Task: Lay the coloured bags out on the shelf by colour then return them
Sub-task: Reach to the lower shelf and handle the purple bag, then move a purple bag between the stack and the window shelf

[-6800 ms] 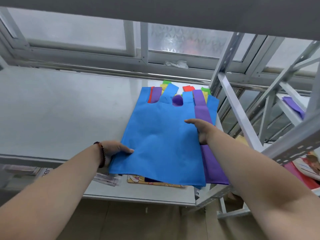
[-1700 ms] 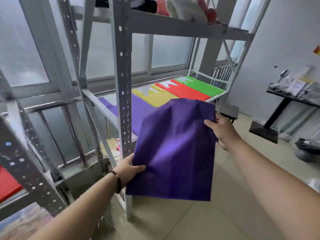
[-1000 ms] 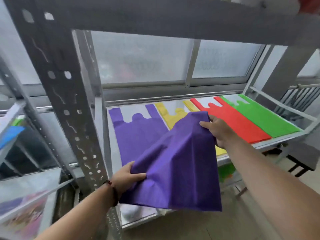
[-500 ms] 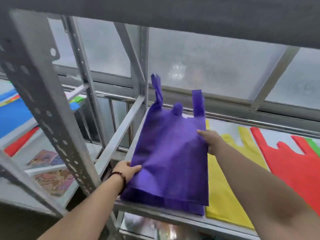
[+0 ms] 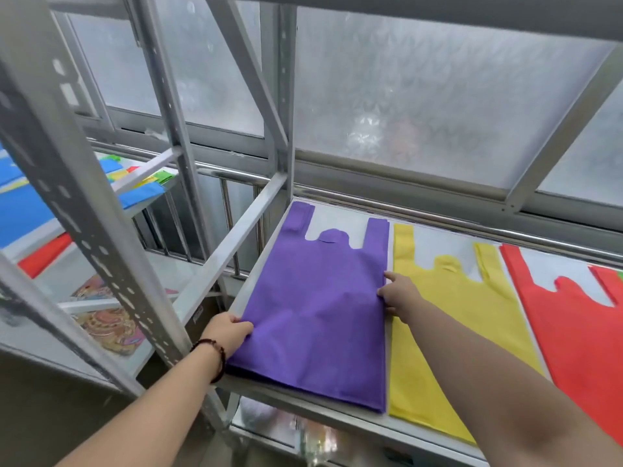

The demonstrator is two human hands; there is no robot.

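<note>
A purple bag (image 5: 317, 308) lies flat at the left end of the grey metal shelf (image 5: 340, 421), handles toward the window, stacked on another purple bag. My left hand (image 5: 229, 333) pinches its left edge near the bottom. At the bag's right edge my right hand (image 5: 397, 294) rests with fingers on the fabric. A yellow bag (image 5: 448, 318) lies flat beside it, then a red bag (image 5: 580, 335) further right. A sliver of green shows at the far right edge.
A perforated grey upright (image 5: 87, 210) and diagonal braces stand left of the shelf. Beyond them another shelf unit holds a stack of blue, red, yellow and green bags (image 5: 23, 210). Printed sheets (image 5: 104, 321) lie on a lower level. Frosted windows run behind.
The purple bag has come down from mid-air onto the purple pile and now lies flat. Both hands followed it down and stay on its edges.
</note>
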